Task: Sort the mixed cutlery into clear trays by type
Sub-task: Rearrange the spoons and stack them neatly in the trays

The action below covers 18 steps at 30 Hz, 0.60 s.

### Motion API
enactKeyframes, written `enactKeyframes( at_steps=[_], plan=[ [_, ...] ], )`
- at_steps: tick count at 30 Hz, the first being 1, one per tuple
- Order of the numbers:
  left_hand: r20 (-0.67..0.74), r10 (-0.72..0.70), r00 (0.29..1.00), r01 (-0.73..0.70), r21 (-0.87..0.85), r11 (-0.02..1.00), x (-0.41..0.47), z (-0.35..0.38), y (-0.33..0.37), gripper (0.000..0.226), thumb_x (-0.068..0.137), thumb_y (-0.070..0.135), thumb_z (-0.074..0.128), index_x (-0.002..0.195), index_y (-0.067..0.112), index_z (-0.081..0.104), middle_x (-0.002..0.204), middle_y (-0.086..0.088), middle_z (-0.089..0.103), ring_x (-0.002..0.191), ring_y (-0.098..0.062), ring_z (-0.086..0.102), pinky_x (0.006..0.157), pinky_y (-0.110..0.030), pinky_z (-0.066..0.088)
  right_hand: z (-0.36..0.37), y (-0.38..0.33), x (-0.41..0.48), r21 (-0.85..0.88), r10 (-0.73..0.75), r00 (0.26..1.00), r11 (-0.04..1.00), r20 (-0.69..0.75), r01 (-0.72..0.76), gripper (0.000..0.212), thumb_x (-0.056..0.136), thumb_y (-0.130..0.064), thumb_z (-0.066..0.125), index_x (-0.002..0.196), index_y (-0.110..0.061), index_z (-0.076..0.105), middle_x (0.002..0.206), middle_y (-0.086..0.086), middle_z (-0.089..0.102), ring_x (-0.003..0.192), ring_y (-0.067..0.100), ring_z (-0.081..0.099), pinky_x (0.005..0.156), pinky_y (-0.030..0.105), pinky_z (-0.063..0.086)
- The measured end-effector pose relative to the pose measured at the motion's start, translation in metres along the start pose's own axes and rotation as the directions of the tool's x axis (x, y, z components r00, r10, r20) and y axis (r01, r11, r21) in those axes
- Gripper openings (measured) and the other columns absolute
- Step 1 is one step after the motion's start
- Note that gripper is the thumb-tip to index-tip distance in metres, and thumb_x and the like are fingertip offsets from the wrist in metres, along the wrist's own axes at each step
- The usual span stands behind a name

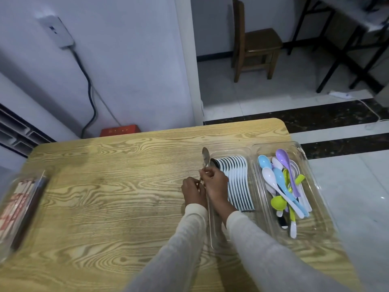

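A metal spoon (205, 157) stands bowl-up just left of a clear tray (231, 151). My right hand (215, 184) pinches its handle near the middle, and my left hand (193, 191) holds the handle's lower end. That tray holds a neat row of white soup spoons (237, 182). A second clear tray (311, 186) to the right holds several loose plastic spoons (282, 182) in blue, purple, green and white. At the table's left edge a third clear tray (10, 186) holds chopsticks (19, 203).
The wooden table (115, 186) has a rounded far right corner. A red power strip (120, 130) lies on the floor behind it. A wooden chair (254, 43) and black table legs stand beyond, on the tiled floor.
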<state>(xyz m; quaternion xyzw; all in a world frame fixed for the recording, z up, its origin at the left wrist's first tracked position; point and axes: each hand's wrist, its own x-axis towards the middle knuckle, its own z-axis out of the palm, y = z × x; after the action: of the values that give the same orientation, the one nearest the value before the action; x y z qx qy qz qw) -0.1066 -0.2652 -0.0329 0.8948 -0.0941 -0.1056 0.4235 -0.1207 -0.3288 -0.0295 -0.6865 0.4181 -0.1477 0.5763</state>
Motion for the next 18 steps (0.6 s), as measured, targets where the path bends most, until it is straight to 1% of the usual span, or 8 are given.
enactKeyframes(
  at_steps=[2, 3, 4, 6, 8, 11, 14, 18],
  plan=[
    [0.039, 0.025, 0.999, -0.024, -0.016, 1.000, -0.003, 0.001, 0.006, 0.007, 0.086, 0.000, 0.054, 0.088, 0.006, 0.053, 0.091, -0.015, 0.046, 0.087, -0.026, 0.043, 0.082, -0.036, 0.038, -0.006, -0.002, 0.005, 0.021, 0.044, 0.998, 0.999, -0.035, -0.043, 0.012, 0.086, -0.016, 0.066, 0.091, -0.006, 0.070, 0.084, 0.006, 0.070, 0.077, 0.016, 0.064, 0.071, 0.025, 0.048],
    [0.070, 0.041, 0.997, -0.040, -0.016, 0.999, -0.005, 0.001, 0.007, 0.006, 0.087, 0.004, 0.056, 0.093, 0.003, 0.056, 0.091, -0.010, 0.045, 0.087, -0.023, 0.043, 0.084, -0.038, 0.040, -0.010, -0.003, 0.008, 0.016, 0.062, 0.997, 0.998, -0.055, -0.061, 0.011, 0.086, -0.013, 0.065, 0.091, -0.005, 0.071, 0.086, 0.008, 0.071, 0.079, 0.018, 0.064, 0.071, 0.024, 0.046],
    [0.093, 0.057, 0.994, -0.058, 0.001, 0.998, -0.006, 0.000, 0.008, 0.014, 0.088, 0.009, 0.057, 0.100, 0.001, 0.057, 0.093, -0.008, 0.045, 0.089, -0.023, 0.046, 0.085, -0.038, 0.041, -0.016, -0.004, 0.011, -0.001, 0.070, 0.994, 0.998, -0.079, -0.070, 0.012, 0.086, -0.011, 0.063, 0.091, -0.004, 0.071, 0.087, 0.009, 0.071, 0.079, 0.019, 0.064, 0.068, 0.023, 0.042],
    [0.114, 0.066, 0.991, -0.076, 0.086, 0.993, -0.006, -0.005, 0.004, 0.025, 0.090, 0.016, 0.056, 0.112, 0.003, 0.055, 0.105, -0.010, 0.050, 0.101, -0.027, 0.049, 0.089, -0.038, 0.042, -0.029, -0.005, 0.016, -0.059, 0.060, 0.990, 0.996, -0.131, -0.068, 0.013, 0.087, -0.010, 0.060, 0.091, -0.004, 0.071, 0.086, 0.009, 0.070, 0.075, 0.018, 0.060, 0.065, 0.020, 0.037],
    [0.135, 0.027, 0.990, -0.057, 0.229, 0.972, -0.002, -0.012, -0.002, 0.031, 0.094, 0.021, 0.048, 0.123, 0.009, 0.049, 0.122, -0.010, 0.047, 0.116, -0.026, 0.044, 0.096, -0.038, 0.039, -0.039, -0.002, 0.018, -0.135, 0.023, 0.988, 0.990, -0.150, -0.043, 0.014, 0.088, -0.013, 0.060, 0.090, -0.004, 0.071, 0.085, 0.010, 0.070, 0.072, 0.018, 0.058, 0.062, 0.022, 0.036],
    [0.173, -0.036, 0.984, -0.043, 0.430, 0.902, 0.002, -0.020, -0.011, 0.038, 0.097, 0.026, 0.041, 0.134, 0.019, 0.040, 0.136, -0.004, 0.039, 0.124, -0.023, 0.038, 0.100, -0.038, 0.036, -0.041, 0.010, 0.014, -0.261, -0.016, 0.997, 0.965, -0.081, -0.006, 0.017, 0.089, -0.019, 0.061, 0.090, -0.005, 0.071, 0.080, 0.008, 0.069, 0.070, 0.020, 0.061, 0.061, 0.026, 0.043],
    [0.201, -0.062, 0.978, -0.048, 0.501, 0.864, 0.001, -0.022, -0.017, 0.041, 0.097, 0.027, 0.040, 0.138, 0.020, 0.035, 0.140, -0.004, 0.036, 0.125, -0.022, 0.038, 0.101, -0.037, 0.035, -0.031, 0.024, 0.010, -0.357, -0.021, 1.000, 0.934, -0.007, 0.017, 0.020, 0.091, -0.020, 0.059, 0.086, -0.005, 0.071, 0.078, 0.009, 0.070, 0.063, 0.016, 0.058, 0.053, 0.024, 0.041],
    [0.234, -0.065, 0.970, -0.069, 0.523, 0.850, 0.000, -0.019, -0.021, 0.044, 0.097, 0.028, 0.039, 0.140, 0.019, 0.033, 0.141, -0.005, 0.035, 0.126, -0.022, 0.038, 0.102, -0.037, 0.034, -0.022, 0.035, 0.013, -0.388, 0.003, 1.000, 0.922, 0.019, 0.005, 0.015, 0.089, -0.012, 0.058, 0.085, -0.002, 0.067, 0.079, 0.010, 0.069, 0.070, 0.020, 0.063, 0.066, 0.032, 0.052]
  ],
)
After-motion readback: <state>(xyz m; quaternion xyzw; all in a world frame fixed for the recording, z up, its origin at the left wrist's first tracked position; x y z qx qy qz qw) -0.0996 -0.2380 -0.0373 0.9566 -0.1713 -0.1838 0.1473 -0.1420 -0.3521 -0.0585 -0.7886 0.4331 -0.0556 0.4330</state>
